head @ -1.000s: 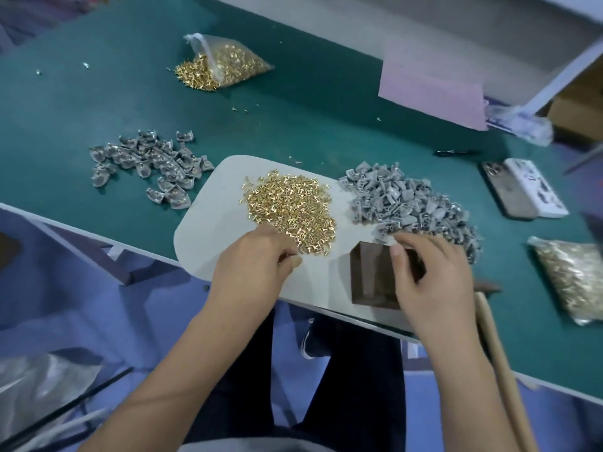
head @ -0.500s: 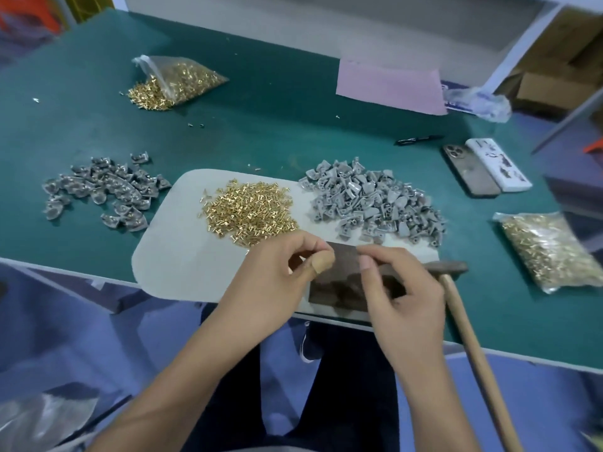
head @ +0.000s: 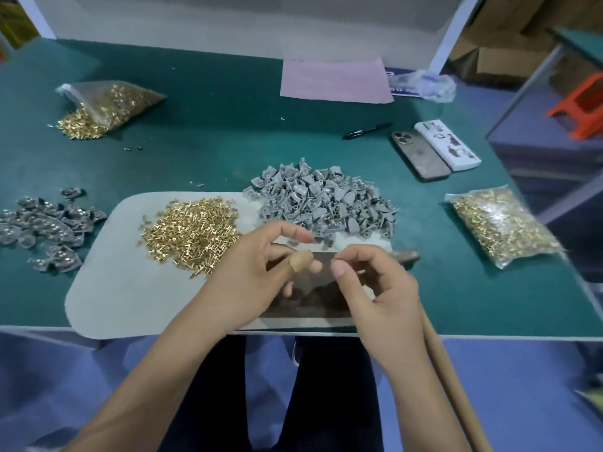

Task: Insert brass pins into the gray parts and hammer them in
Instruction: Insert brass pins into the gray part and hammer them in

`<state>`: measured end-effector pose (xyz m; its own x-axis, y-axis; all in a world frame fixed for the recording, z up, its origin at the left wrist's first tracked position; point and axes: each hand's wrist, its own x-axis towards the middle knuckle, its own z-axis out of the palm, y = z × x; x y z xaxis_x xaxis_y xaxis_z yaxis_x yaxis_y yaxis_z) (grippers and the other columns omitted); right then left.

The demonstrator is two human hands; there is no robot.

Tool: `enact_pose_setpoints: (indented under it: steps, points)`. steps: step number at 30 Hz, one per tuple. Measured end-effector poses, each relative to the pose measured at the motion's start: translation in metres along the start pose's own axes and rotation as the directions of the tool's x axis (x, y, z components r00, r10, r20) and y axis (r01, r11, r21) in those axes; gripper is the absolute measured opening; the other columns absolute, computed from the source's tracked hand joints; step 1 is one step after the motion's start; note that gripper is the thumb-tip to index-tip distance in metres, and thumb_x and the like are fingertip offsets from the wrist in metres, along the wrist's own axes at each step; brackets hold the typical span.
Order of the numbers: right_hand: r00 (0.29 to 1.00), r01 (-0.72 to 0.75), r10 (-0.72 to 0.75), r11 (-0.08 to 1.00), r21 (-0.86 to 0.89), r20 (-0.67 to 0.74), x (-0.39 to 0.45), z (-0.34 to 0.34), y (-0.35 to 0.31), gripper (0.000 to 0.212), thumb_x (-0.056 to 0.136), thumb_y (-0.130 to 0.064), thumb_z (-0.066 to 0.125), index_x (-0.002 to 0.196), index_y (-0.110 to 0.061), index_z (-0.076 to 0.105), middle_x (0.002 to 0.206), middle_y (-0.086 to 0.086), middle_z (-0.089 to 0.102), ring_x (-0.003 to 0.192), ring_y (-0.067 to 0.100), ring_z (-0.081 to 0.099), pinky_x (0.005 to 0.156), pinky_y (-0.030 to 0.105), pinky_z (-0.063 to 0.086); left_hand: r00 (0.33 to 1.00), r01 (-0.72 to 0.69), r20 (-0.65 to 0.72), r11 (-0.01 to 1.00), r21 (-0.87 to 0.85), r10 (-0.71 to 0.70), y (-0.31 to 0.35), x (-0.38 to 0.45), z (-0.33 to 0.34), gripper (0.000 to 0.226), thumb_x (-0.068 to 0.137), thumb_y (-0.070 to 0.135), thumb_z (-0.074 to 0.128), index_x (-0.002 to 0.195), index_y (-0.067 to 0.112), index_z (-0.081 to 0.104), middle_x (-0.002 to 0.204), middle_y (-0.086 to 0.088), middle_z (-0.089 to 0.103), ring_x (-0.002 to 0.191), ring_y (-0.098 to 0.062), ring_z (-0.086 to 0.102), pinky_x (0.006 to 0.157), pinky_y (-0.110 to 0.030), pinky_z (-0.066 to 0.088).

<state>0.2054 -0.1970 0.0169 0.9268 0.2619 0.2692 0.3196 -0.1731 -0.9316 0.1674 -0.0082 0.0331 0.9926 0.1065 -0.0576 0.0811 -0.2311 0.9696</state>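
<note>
Head view: a green worktop (head: 208, 158) runs wide across the frame, with a pale grey mat (head: 107, 288) laid at its near edge. Behind it stands a white partition, and to the right are cardboard boxes and an orange stool (head: 584, 106) on a blue floor. On the mat lies a heap of brass pins (head: 191, 230), and just beside it a pile of gray parts (head: 323, 200) spills onto the green. A darker heap of finished-looking pieces (head: 45, 230) sits at the left edge, partly cut off. Farther back are an open bag of pins (head: 107, 104), a pink sheet (head: 332, 79), a pen (head: 367, 129) and two phones (one face down). A sealed bag (head: 499, 223) lies at the right.

The left hand (head: 261, 275) and right hand (head: 375, 288) meet over a dark block (head: 310, 295) on the mat. Both have fingers curled with thumb and forefinger tips drawn close, but motion blur hides what, if anything, they pinch. The hammer (head: 456, 386) lies behind the right hand, its head mostly hidden and its handle leaving the frame below.
</note>
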Motion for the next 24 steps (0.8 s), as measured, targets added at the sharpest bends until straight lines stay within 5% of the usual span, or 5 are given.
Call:
enact_pose_setpoints:
  steps: [5, 10, 17, 24]
  points:
    - [0.97, -0.038, 0.033, 0.999, -0.014, -0.239, -0.005, 0.001, 0.017, 0.007, 0.095, -0.035, 0.063, 0.088, -0.032, 0.062, 0.08, -0.009, 0.064, 0.071, 0.012, 0.059, 0.066, 0.02, 0.045, 0.976, 0.09, -0.217, 0.838, 0.539, 0.035, -0.007, 0.031, -0.016, 0.011, 0.09, 0.043, 0.067, 0.1, 0.039, 0.064, 0.084, 0.022, 0.067, 0.065, 0.01, 0.056, 0.06, -0.024, 0.04]
    - [0.95, -0.026, 0.025, 1.0, 0.002, -0.31, -0.013, 0.012, 0.03, 0.014, 0.095, -0.03, 0.062, 0.085, -0.02, 0.062, 0.078, -0.017, 0.059, 0.065, 0.004, 0.053, 0.062, 0.013, 0.04, 0.951, 0.278, -0.269, 0.791, 0.544, -0.15, -0.012, 0.055, -0.006, 0.021, 0.082, 0.055, 0.072, 0.084, 0.034, 0.067, 0.076, 0.021, 0.065, 0.069, 0.008, 0.057, 0.056, -0.019, 0.036]
    - [0.954, -0.012, 0.007, 1.0, -0.013, -0.299, -0.012, 0.01, 0.034, 0.017, 0.094, -0.033, 0.06, 0.085, -0.019, 0.061, 0.077, -0.019, 0.057, 0.063, 0.004, 0.052, 0.061, 0.012, 0.038, 0.947, 0.309, -0.295, 0.61, 0.73, -0.127, 0.0, 0.082, 0.008, 0.023, 0.082, 0.043, 0.076, 0.078, 0.022, 0.068, 0.076, 0.005, 0.067, 0.073, -0.019, 0.064, 0.064, -0.029, 0.046]
    - [0.958, -0.037, 0.04, 0.999, 0.017, -0.285, -0.011, 0.008, 0.033, 0.012, 0.095, -0.03, 0.062, 0.085, -0.023, 0.061, 0.078, -0.022, 0.06, 0.067, 0.0, 0.054, 0.064, 0.009, 0.04, 0.947, 0.309, -0.292, 0.616, 0.725, -0.131, 0.0, 0.076, 0.004, 0.013, 0.08, 0.041, 0.073, 0.081, 0.028, 0.07, 0.084, 0.009, 0.07, 0.081, -0.02, 0.067, 0.07, -0.03, 0.052]
